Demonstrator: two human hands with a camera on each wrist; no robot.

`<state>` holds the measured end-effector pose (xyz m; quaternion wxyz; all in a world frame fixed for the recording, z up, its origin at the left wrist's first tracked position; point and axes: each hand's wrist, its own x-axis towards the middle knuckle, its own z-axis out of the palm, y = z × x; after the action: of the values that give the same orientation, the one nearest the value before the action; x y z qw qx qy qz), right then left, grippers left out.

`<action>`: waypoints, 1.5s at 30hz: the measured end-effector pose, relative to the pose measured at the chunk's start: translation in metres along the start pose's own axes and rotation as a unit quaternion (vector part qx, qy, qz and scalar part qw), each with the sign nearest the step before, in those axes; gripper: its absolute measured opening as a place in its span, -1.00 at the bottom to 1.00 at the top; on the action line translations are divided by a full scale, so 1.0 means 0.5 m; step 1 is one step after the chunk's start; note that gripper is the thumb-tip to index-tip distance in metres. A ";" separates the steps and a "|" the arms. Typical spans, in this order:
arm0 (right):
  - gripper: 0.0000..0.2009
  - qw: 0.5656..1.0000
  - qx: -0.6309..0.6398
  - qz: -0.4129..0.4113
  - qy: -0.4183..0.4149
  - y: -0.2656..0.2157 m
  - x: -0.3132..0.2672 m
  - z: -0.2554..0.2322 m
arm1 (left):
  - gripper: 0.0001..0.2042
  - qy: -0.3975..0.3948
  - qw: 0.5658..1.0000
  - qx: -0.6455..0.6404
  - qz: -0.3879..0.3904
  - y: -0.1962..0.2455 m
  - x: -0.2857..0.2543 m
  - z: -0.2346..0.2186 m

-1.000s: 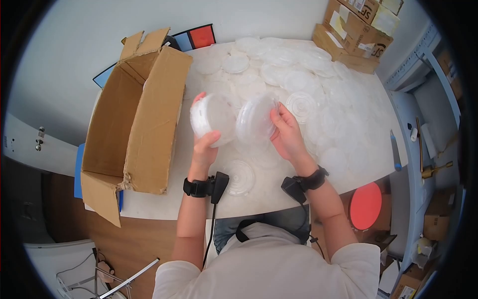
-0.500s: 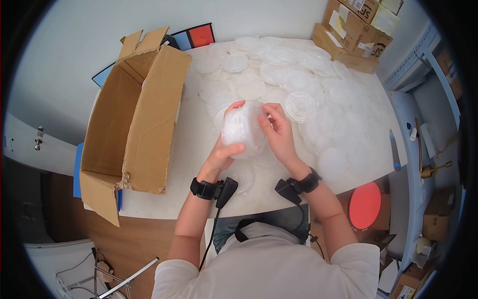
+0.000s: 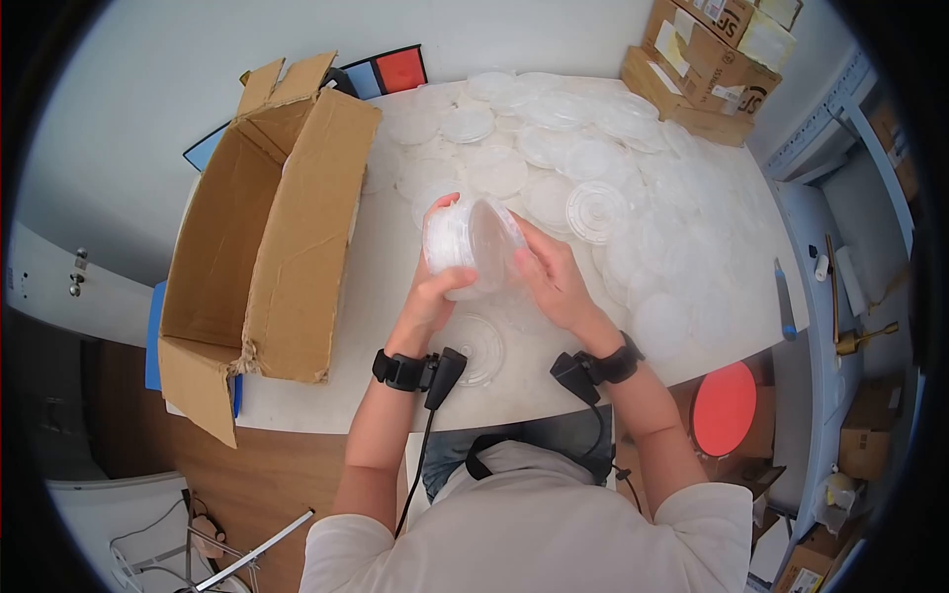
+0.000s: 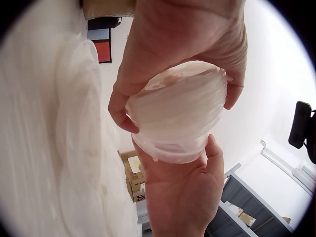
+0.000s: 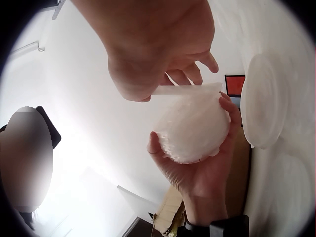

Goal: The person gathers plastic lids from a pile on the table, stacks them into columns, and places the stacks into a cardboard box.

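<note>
My left hand [image 3: 428,299] grips a thick stack of clear round plastic lids [image 3: 448,237] above the table, thumb on the near side and fingers round the far side. The right hand [image 3: 561,280] pinches a clear plastic lid [image 3: 497,237] at the right face of that stack. In the right wrist view this lid [image 5: 187,90] shows edge-on, tilted against the stack [image 5: 195,128], with the thumb below it and fingers above. From the left wrist, the stacked rims [image 4: 177,103] appear between both hands.
Many loose clear lids [image 3: 593,148] cover the back and right of the white table. One lid [image 3: 473,351] lies near the wrists. An open cardboard box [image 3: 311,237] stands at left. Taped cartons [image 3: 707,74] sit at the back right, and a blue pen-like tool [image 3: 784,296] lies by the right edge.
The hands were apart, the right holding lids; they came together at the stack. Since then the stack has shifted slightly left, and the right hand has turned a lid at its right face.
</note>
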<state>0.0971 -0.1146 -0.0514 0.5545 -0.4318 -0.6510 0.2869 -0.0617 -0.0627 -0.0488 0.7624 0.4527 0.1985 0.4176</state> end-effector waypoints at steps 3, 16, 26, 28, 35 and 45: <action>-0.63 0.997 -0.005 0.047 0.067 0.012 -0.003 -0.023 | -0.23 0.016 1.000 -0.022 -0.009 -0.009 -0.001 -0.016; -0.71 0.986 0.031 0.097 0.128 0.008 0.008 0.015 | -0.17 -0.037 0.997 0.007 -0.070 -0.007 -0.004 0.018; -0.16 0.997 -0.027 -0.002 -0.073 -0.026 0.014 -0.006 | -0.21 -0.004 0.998 -0.012 -0.064 -0.008 -0.003 0.016; -0.11 0.995 -0.054 0.001 -0.080 -0.030 0.016 -0.007 | -0.21 -0.007 0.998 -0.005 -0.056 -0.012 -0.002 0.015; -0.10 0.988 -0.138 -0.009 -0.070 -0.022 0.008 0.012 | -0.24 -0.009 0.997 0.061 0.045 -0.035 0.002 0.016; 0.00 0.991 -0.110 -0.042 -0.062 -0.006 0.004 0.026 | -0.19 0.015 0.983 0.114 0.142 -0.034 -0.004 0.031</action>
<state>0.0838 -0.1129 -0.0505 0.4740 -0.4436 -0.7292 0.2163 -0.0446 -0.0765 -0.0554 0.6363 0.5536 0.1897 0.5027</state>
